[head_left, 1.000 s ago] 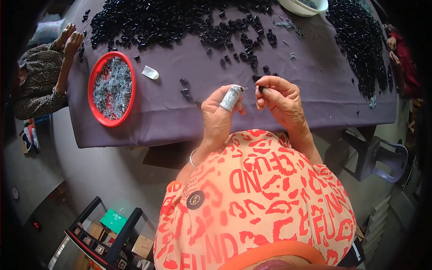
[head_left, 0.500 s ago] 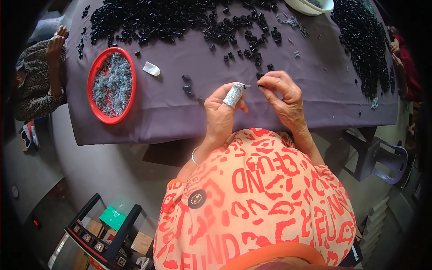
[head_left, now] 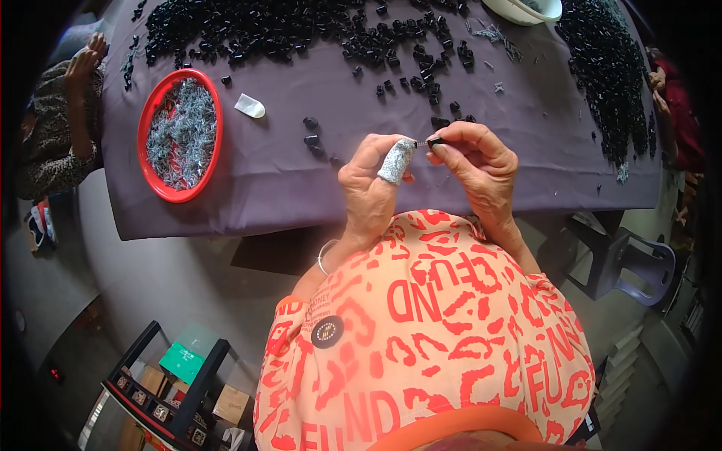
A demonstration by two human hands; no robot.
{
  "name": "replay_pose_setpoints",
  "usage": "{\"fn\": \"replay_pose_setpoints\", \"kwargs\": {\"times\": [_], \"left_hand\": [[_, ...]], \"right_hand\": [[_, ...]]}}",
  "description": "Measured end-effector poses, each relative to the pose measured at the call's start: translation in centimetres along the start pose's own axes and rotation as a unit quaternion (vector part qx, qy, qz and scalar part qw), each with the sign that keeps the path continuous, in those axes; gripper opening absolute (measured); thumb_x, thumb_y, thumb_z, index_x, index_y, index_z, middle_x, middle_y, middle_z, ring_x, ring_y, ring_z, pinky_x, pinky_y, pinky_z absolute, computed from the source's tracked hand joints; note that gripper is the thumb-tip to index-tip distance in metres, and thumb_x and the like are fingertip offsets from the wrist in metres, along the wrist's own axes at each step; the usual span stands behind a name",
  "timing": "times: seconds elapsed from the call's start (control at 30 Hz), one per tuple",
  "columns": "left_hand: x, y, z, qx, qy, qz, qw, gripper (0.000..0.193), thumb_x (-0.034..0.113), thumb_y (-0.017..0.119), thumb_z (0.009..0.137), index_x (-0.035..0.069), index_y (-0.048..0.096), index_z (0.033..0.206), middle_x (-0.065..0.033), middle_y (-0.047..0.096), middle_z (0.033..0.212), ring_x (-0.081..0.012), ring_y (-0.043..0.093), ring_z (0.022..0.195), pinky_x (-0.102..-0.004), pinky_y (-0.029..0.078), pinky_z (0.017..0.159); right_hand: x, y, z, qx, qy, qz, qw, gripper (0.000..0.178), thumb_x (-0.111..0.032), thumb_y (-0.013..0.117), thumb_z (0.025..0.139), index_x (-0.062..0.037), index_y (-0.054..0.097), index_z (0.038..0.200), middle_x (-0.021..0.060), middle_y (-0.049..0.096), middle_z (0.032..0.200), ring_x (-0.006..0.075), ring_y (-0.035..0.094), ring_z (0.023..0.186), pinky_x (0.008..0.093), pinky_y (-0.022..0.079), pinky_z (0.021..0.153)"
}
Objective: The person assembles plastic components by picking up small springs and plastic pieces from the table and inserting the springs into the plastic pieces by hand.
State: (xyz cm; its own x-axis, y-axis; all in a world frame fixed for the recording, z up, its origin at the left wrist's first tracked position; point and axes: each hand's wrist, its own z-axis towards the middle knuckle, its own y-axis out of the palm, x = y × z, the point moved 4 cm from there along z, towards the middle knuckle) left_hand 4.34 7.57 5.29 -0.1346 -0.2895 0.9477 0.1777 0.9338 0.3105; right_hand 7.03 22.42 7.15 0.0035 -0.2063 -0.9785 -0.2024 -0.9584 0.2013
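My left hand is closed in a pinch, its thumb wrapped in a grey speckled finger cover. From its fingertips a thin metal spring points right. My right hand pinches a small black plastic piece between thumb and forefinger. That piece meets the spring's free end, or nearly so; which cannot be made out. Several loose black pieces lie on the cloth left of my hands. Others sit just beyond my right fingertips.
A red oval basket of springs stands left on the purple-grey tablecloth, beside a white finger cover. Heaps of black pieces cover the far side and the right. A pale bowl is at the back. Other people sit left and right.
My right hand has turned and brought the black piece to the spring; the gap between them has closed. My left hand stays almost in place. The view has shifted slightly.
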Motion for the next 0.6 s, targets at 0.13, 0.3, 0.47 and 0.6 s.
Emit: {"fn": "replay_pose_setpoints", "kwargs": {"times": [0.13,0.3,0.47,0.6], "left_hand": [[0.10,-0.04,-0.02,0.000,0.011,0.010,1.000,0.012,0.003,0.059,0.086,-0.001,0.064,0.096,-0.0035,0.056,0.088,-0.0080,0.055,0.069,-0.0221,0.049,0.058],[0.14,-0.14,-0.08,0.004,0.011,0.013,1.000,0.011,0.002,0.059,0.086,-0.002,0.064,0.095,-0.0036,0.057,0.088,-0.0084,0.056,0.071,-0.0217,0.050,0.058],[0.28,-0.09,-0.04,0.004,0.028,0.018,0.999,0.011,0.001,0.060,0.085,-0.001,0.064,0.095,-0.0037,0.057,0.088,-0.0084,0.056,0.072,-0.0210,0.050,0.059],[0.11,-0.16,-0.05,0.007,0.033,0.019,0.999,0.011,0.001,0.061,0.085,0.000,0.064,0.095,-0.0040,0.057,0.088,-0.0087,0.056,0.073,-0.0210,0.050,0.058]], "right_hand": [[-0.02,0.30,-0.09,0.000,-0.009,-0.003,1.000,0.017,0.008,0.061,0.083,0.0015,0.061,0.099,0.0074,0.064,0.092,0.0112,0.062,0.083,0.0234,0.053,0.076],[0.28,0.51,-0.18,-0.005,-0.011,-0.024,1.000,0.018,0.009,0.060,0.083,0.0023,0.060,0.100,0.0084,0.064,0.093,0.0120,0.063,0.085,0.0241,0.053,0.079],[0.44,0.75,-0.16,-0.018,-0.021,-0.054,0.998,0.018,0.010,0.059,0.083,0.0027,0.060,0.099,0.0096,0.064,0.094,0.0135,0.063,0.087,0.0256,0.053,0.080],[0.40,0.88,-0.15,-0.027,-0.028,-0.058,0.998,0.018,0.011,0.059,0.082,0.0030,0.060,0.099,0.0106,0.064,0.095,0.0154,0.062,0.090,0.0272,0.054,0.081]]}}
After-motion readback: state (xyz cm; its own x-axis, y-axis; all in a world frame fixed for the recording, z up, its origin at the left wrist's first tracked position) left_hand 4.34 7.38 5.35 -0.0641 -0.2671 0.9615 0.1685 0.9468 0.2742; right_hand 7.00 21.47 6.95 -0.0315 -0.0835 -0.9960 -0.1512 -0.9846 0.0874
